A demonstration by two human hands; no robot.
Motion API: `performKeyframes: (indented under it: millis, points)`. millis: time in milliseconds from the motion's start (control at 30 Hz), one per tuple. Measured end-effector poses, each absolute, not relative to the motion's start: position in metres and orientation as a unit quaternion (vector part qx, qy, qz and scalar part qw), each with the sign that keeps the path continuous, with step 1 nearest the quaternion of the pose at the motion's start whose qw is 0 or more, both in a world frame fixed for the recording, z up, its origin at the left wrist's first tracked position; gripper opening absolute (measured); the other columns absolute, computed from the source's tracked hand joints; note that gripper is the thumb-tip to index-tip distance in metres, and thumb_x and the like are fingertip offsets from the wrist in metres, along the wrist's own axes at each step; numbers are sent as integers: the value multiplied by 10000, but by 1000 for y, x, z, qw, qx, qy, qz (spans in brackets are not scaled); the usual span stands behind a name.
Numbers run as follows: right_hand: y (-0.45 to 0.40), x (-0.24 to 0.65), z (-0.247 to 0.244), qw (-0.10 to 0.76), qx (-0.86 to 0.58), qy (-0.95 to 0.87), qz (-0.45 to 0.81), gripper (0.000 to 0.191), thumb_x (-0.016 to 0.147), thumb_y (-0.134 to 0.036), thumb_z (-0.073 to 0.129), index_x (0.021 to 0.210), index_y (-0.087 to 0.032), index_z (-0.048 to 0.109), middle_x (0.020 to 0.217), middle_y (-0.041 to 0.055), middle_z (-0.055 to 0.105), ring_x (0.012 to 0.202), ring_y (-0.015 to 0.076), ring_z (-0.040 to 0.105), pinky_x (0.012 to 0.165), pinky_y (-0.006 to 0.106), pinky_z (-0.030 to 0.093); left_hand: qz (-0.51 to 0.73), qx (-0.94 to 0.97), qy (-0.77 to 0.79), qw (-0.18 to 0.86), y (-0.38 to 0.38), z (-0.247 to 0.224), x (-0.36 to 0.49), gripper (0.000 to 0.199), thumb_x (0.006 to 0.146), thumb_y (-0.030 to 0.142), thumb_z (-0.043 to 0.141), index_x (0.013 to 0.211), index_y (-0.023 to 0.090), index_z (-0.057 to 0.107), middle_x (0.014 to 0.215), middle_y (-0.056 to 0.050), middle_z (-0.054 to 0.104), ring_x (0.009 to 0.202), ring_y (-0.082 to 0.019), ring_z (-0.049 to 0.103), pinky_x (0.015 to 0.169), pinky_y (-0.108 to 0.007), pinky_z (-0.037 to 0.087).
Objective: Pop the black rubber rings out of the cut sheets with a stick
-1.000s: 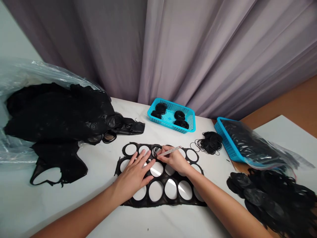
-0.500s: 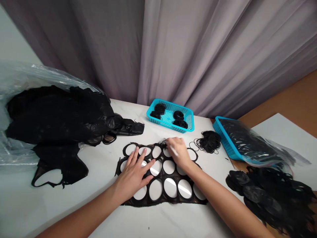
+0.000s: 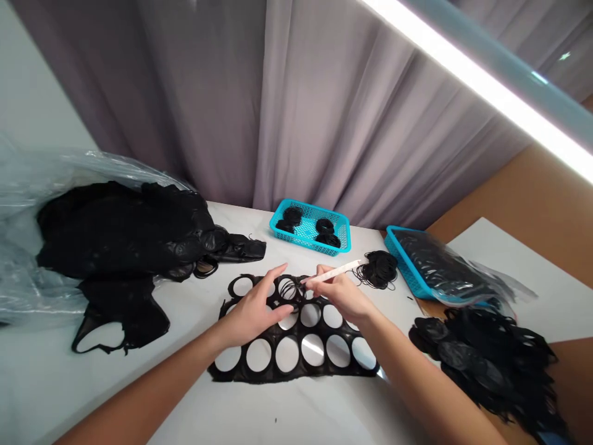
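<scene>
A black sheet (image 3: 273,374) punched with rows of large round holes lies flat on the table. My left hand (image 3: 252,315) is over its left part, thumb and fingers apart, with nothing gripped between them. My right hand (image 3: 340,293) is closed around a slim white stick-like tool (image 3: 338,271), which slants up to the right; its working tip is hidden by the fingers. Thin black rings (image 3: 291,289) hang loosely between the two hands, above the sheet's far row of holes. Whether the right fingers or the tool bear these rings, I cannot tell.
A blue basket (image 3: 310,247) with bundles of black rings stands behind the sheet. Loose rings (image 3: 378,269) are heaped right of it, beside another blue basket (image 3: 407,272) with a bagged black load. Black scraps (image 3: 491,364) lie at right; black sheets (image 3: 125,228) fill a plastic bag at left.
My left hand has lifted from flat on the sheet and turned toward the right hand. The right hand has tilted the tool, and rings now show between the hands. The view has tipped upward.
</scene>
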State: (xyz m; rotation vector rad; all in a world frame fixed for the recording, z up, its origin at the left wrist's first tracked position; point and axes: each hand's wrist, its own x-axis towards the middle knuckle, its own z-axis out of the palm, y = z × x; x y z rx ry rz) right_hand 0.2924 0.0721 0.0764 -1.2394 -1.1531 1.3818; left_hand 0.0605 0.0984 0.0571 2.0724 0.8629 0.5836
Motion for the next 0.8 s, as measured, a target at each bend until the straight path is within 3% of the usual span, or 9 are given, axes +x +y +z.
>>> performKeyframes:
  millis: [67,167,267,367,433,533,633,700,800]
  points:
    - [64,279,80,453,-464,-438,623,443,659,-374,830,632,-226,414,780,35,683,787,197,618,589,270,417,249,772,308,497,101,65,64,690,904,249,575,1511,306,251,1457,-100,476,1393,-267,395,1115,-481,352]
    - [55,267,79,445,-412,-380,699,470,651,-346,855,661,-216,404,837,35,669,739,161,610,508,226,378,261,715,286,583,103,69,62,597,896,200,520,1459,257,332,1084,-56,652,1127,-217,625,1019,-424,446]
    - [45,257,70,423,-347,-321,773,472,651,-314,868,695,-204,411,923,40,649,774,154,643,450,184,311,256,711,305,580,101,66,53,540,927,196,456,1451,228,333,938,-24,639,915,-174,685,882,-356,512]
    - [36,244,55,370,-271,-299,837,466,638,-299,878,694,-191,428,984,72,651,843,162,641,468,169,319,241,732,329,546,97,59,42,504,931,173,427,1428,220,366,922,-27,657,834,-162,693,796,-319,537]
    - [37,238,46,350,-251,-299,852,463,626,-293,883,684,-189,435,975,82,664,773,132,601,476,172,320,238,750,347,510,95,49,36,477,933,165,413,1408,205,391,901,-31,670,820,-167,697,777,-320,553]
    - [56,238,37,421,-312,-297,798,468,628,-305,873,680,-206,419,843,40,659,614,91,492,435,183,253,250,783,382,422,92,32,27,411,947,196,433,1356,216,465,1077,-72,671,1034,-212,666,907,-391,536]
    - [88,244,31,497,-414,-369,668,468,659,-372,839,652,-216,398,806,39,668,640,117,521,467,209,305,256,816,396,335,86,15,19,346,935,239,512,1277,235,568,1395,-95,534,1355,-285,444,1114,-508,364]
    - [106,245,27,482,-454,-459,592,447,684,-403,804,629,-218,401,824,56,691,716,155,582,538,240,382,245,842,390,280,82,5,15,359,930,235,538,1287,234,579,1472,-89,477,1418,-299,357,1158,-539,288]
    - [116,241,18,403,-461,-576,541,351,747,-401,732,650,-219,448,856,56,714,767,186,627,640,295,455,207,892,377,142,76,-4,13,408,963,246,520,1371,239,521,1519,-89,434,1427,-287,354,1154,-521,314]
